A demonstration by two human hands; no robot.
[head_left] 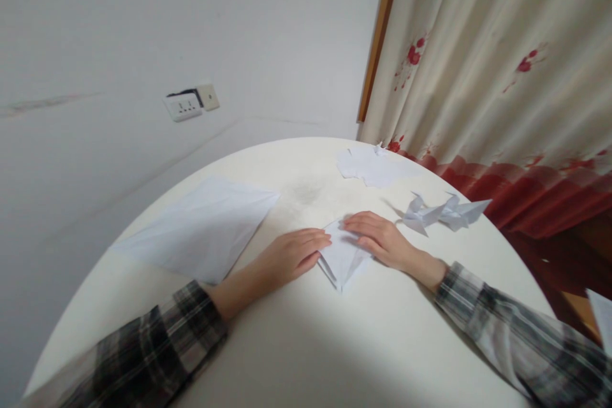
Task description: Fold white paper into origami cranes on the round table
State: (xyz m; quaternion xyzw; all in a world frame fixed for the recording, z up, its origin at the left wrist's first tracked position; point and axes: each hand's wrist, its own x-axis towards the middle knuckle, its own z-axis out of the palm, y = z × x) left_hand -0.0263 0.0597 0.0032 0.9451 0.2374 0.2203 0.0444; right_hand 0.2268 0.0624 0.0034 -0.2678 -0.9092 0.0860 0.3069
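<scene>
A small folded piece of white paper (342,255) lies on the table, diamond-shaped, with one point towards me and layered flaps on its lower half. The outstretched fingers of my left hand (299,252) rest on its left edge. My right hand (380,239) lies over its upper right part, fingers extended and thumb apart from them. Both hands look open, touching the paper from above. Under the fingers, the paper's side corners are partly hidden. Just beyond my right hand stand two folded paper cranes (421,211) (461,211), close together.
A large creased sheet of white paper (205,226) lies on the left of the round white table (287,344). Torn-edged white paper (370,166) is at the far side, with a small folded piece on it. A wall (287,32) and a curtain (478,76) stand behind.
</scene>
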